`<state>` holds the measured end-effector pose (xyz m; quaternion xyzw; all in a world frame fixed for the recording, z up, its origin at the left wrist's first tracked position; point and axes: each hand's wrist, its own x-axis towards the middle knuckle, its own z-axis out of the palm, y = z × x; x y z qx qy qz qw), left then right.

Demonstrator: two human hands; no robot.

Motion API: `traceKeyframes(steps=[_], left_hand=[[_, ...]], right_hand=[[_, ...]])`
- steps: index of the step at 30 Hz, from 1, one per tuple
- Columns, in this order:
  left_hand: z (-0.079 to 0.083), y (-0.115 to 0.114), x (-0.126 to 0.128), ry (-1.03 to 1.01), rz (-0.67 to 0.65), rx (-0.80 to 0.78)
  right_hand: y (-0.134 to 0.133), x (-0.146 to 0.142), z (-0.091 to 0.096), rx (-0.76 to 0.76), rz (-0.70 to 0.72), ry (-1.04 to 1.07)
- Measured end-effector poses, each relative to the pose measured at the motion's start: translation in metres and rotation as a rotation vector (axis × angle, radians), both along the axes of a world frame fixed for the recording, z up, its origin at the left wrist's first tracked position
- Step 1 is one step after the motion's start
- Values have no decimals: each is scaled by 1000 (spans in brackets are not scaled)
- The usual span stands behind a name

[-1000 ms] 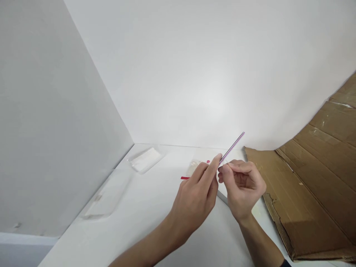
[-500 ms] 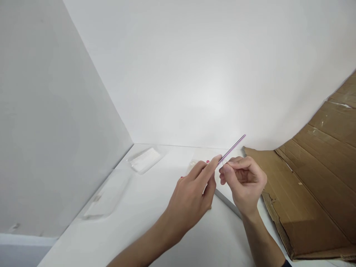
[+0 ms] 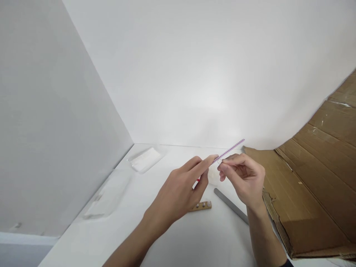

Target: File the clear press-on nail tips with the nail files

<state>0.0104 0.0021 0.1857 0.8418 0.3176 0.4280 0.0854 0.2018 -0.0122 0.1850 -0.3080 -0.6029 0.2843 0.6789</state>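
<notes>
My left hand (image 3: 178,191) is closed round a thin purple-and-white striped stick (image 3: 231,148), which slants up to the right past the fingertips. Between thumb and forefinger, my right hand (image 3: 247,180) pinches a small, clear, looped piece (image 3: 219,161). That piece is against or just beside the stick; I cannot tell which. Under my left hand a wooden strip (image 3: 204,205) with metal studs shows in part. A bit of something red (image 3: 198,180) peeks out behind the left fingers, mostly hidden. A grey rod (image 3: 230,205) lies on the table below my right hand.
Two clear plastic packets, a far one (image 3: 146,159) and a near one (image 3: 107,198), lie on the left of the white table (image 3: 133,207). Brown cardboard (image 3: 308,193) covers the right side. A white wall (image 3: 194,74) rises behind, with a grey panel (image 3: 55,111) on the left.
Both hands have shifted slightly left, and the stick now tilts a little flatter. The wooden strip and the grey rod's upper end have come into view.
</notes>
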Motion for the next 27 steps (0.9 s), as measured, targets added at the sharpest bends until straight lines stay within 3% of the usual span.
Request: traceKeyframes(steps=[8, 27], left_hand=[[-6, 2, 1, 140, 111, 124], [0, 2, 0, 156, 101, 3]], right_hand=[[3, 3, 0, -54, 14, -5], [3, 3, -3, -98, 83, -77]])
